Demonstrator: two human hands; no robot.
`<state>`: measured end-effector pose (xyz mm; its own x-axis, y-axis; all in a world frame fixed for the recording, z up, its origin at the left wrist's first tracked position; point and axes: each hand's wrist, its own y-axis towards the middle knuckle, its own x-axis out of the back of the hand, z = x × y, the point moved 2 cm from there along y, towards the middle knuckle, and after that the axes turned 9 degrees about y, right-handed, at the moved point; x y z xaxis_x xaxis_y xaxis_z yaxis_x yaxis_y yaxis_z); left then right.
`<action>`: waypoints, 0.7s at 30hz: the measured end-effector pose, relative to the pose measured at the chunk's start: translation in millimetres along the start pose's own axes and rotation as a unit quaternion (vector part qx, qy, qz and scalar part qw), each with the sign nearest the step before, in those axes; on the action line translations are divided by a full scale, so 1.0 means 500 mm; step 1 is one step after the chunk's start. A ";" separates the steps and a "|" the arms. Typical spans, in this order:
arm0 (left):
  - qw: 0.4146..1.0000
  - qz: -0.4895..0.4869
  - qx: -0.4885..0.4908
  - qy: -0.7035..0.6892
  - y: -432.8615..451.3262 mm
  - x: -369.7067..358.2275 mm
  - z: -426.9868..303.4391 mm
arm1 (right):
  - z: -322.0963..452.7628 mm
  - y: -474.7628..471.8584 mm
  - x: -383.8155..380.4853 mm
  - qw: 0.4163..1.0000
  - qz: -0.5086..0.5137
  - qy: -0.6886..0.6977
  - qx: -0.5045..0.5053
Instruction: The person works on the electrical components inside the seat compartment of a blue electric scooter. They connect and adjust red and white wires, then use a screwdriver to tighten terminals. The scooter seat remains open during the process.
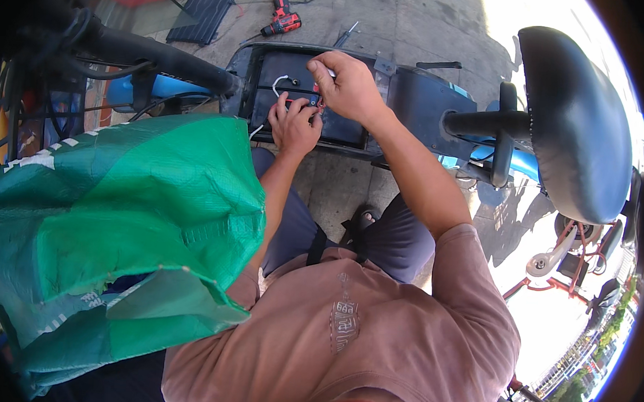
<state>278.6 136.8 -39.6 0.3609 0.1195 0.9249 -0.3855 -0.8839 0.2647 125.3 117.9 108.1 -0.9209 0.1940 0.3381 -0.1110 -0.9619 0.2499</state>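
An open battery compartment [379, 103] in the floor section of an electric bike holds black batteries [342, 131] with wired terminals. My right hand [352, 88] is closed in a fist over it, around a small hand tool [331, 72] whose type is mostly hidden by the fingers. Just left of it, my left hand [293, 126] rests on the batteries, its curled fingertips by a red wire [288, 96] and the terminals. Whether those fingers pinch the wire is hidden. A white wire [277, 84] loops to a terminal beyond the left hand.
A green woven plastic bag [152, 208] bulges beside my left arm. The black saddle [577, 127] rises at right. On the paving behind the bike lie a red-black cordless drill [281, 16], a screwdriver [346, 34] and a ribbed black panel [203, 9].
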 end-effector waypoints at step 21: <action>1.000 0.012 0.004 -0.001 0.001 0.010 -0.008 | -0.060 0.005 -0.025 0.974 0.001 0.220 0.053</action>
<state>276.9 138.9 -34.0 0.3540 0.0975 0.9302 -0.3865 -0.8904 0.2404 125.4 107.0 77.1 -0.9947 0.0688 -0.0767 -0.0915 -0.9322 0.3502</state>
